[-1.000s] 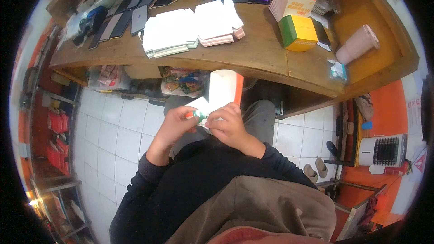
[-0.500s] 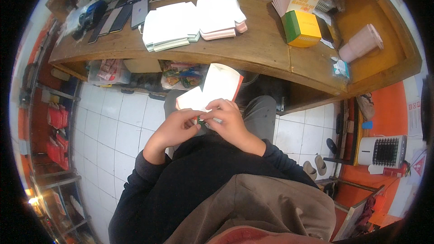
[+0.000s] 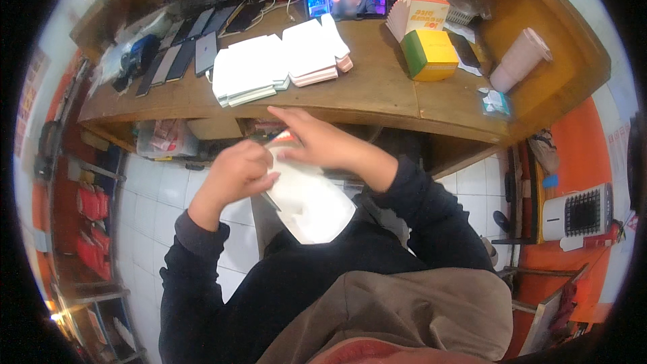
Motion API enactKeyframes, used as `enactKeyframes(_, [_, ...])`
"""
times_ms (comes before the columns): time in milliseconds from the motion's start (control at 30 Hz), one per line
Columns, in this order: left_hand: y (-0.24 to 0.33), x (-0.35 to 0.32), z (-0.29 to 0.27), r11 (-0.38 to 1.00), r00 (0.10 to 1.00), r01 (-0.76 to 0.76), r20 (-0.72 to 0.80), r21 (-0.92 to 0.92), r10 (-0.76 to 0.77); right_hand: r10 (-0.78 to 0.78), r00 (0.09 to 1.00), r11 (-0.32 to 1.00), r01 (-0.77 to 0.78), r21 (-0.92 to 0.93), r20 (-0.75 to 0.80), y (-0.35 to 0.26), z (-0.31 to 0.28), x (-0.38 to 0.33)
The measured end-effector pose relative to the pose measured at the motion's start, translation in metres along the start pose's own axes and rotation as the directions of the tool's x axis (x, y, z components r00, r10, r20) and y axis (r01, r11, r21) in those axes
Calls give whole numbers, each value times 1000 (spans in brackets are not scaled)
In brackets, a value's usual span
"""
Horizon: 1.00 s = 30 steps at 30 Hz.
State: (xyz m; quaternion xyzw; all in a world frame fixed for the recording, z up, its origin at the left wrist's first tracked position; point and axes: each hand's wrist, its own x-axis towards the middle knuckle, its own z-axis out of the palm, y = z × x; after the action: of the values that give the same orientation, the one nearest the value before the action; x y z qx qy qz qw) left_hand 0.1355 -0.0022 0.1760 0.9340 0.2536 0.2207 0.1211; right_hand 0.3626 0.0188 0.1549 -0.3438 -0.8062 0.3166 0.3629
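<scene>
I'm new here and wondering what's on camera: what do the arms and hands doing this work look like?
They are a person's. The left hand and right hand are bare, with no gloves visible. The left sleeve and right sleeve are long, plain and black, ending near the wrists.

The left hand (image 3: 237,172) curls its fingers just beside the right hand (image 3: 317,140), whose index finger stretches out, thumb apart.

The carton (image 3: 315,207) looks like smooth, matt paperboard to me; the counter (image 3: 377,98) is wood with a dull sheen, the floor (image 3: 153,195) smooth tile, the hood (image 3: 397,303) soft matt cloth.
</scene>
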Motion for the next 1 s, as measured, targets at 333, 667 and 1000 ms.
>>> enactKeyframes(333, [0, 60, 29, 393, 666, -173, -401, -903, -629, 299, 953, 595, -142, 791, -54, -19, -18, 28])
enactKeyframes(667, [-2, 62, 53, 697, 478, -2, -613, -717, -629, 315, 925, 925, -248, 289, -213, -13, -11, -18])
enactKeyframes(1000, [-5, 55, 33, 630, 504, 373, -421, -681, -754, 266, 880, 869, -42, 493, -394, -14, 22, -20])
